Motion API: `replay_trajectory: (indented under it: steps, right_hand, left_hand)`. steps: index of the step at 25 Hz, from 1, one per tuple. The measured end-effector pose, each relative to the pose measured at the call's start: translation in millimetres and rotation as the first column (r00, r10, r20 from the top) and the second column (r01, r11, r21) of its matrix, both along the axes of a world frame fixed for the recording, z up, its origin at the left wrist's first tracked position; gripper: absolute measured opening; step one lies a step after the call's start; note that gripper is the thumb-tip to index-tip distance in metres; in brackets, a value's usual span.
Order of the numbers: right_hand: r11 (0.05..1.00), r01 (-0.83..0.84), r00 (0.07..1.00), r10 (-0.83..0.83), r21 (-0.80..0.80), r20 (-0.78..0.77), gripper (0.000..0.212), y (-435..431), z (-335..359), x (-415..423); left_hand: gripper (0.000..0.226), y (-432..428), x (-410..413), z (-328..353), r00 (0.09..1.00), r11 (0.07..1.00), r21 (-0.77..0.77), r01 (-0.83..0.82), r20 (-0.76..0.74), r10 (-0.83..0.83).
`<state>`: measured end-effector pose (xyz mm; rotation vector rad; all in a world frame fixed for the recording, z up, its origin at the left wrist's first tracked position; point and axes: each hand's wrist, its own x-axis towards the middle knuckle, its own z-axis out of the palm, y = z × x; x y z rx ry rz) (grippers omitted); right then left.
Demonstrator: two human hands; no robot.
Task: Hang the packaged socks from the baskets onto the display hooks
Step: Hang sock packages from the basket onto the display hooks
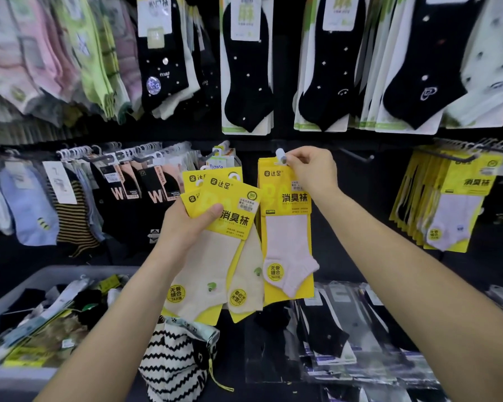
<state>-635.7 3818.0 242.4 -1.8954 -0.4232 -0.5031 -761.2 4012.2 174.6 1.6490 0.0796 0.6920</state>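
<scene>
Head view: the grip of the right hand (pixel 308 172) pinches the white hanger tab (pixel 280 155) of the pink sock pack (pixel 285 236), held high — apparently for hooking on. The left hand (pixel 183 227) clamps the fanned cream sock packs (pixel 204 265), thumb in front — next stock kept ready.

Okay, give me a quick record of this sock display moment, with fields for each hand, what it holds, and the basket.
left hand: grips a fan of cream sock packs on yellow cards
right hand: pinches the white hanger tab on top of the pink sock pack
pink sock pack: upright against the dark display; cannot tell whether the tab is on a hook
basket: grey, lower left, holds mixed sock packs
hung yellow packs: row on a hook, far right
</scene>
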Motion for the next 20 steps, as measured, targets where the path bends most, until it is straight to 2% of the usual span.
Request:
replay_trajectory:
  steps: [3,4,6,7,9,11,13,15,20]
  right_hand:
    - [0.997,0.072,0.997,-0.071,-0.005,0.032,0.010,-10,-6,-6]
    - [0.994,0.096,0.991,-0.100,0.058,0.084,0.011,-14,-12,-12]
    - [0.979,0.006,0.989,-0.037,0.205,0.144,0.013,-18,-29,-30]
    - [0.973,-0.074,0.993,0.050,0.217,0.111,0.019,-18,-38,-39]
    - [0.972,-0.191,0.979,0.198,0.134,-0.044,0.023,-14,-55,-52]
    - [0.966,-0.241,0.961,0.251,0.088,-0.118,0.019,-9,-63,-56]
    - [0.949,-0.263,0.944,0.291,0.176,-0.156,0.016,-8,-63,-55]
    - [0.928,-0.277,0.920,0.331,0.251,-0.210,0.018,-9,-63,-53]
    - [0.858,-0.318,0.839,0.453,0.403,-0.302,0.010,-11,-64,-55]
  left_hand:
    - [0.023,-9,2,1,1.000,1.000,0.023,0.015,0.006,-0.015]
    - [0.023,-12,3,0,1.000,1.000,0.021,0.016,0.013,-0.016]
    - [0.024,-21,6,-3,0.999,1.000,0.012,0.023,0.029,-0.023]
    - [0.023,-26,9,-4,0.999,0.999,0.009,0.034,0.037,-0.034]
    - [0.022,-37,13,-6,0.998,0.998,0.012,0.058,0.039,-0.058]
    - [0.024,-45,13,-8,0.995,0.996,0.022,0.091,0.034,-0.092]
    - [0.033,-46,11,-11,0.987,0.987,-0.018,0.161,0.023,-0.161]
    - [0.026,-39,9,-14,0.980,0.976,-0.091,0.196,0.007,-0.197]
    - [0.020,-24,5,-13,0.997,0.991,-0.116,0.073,-0.012,-0.075]
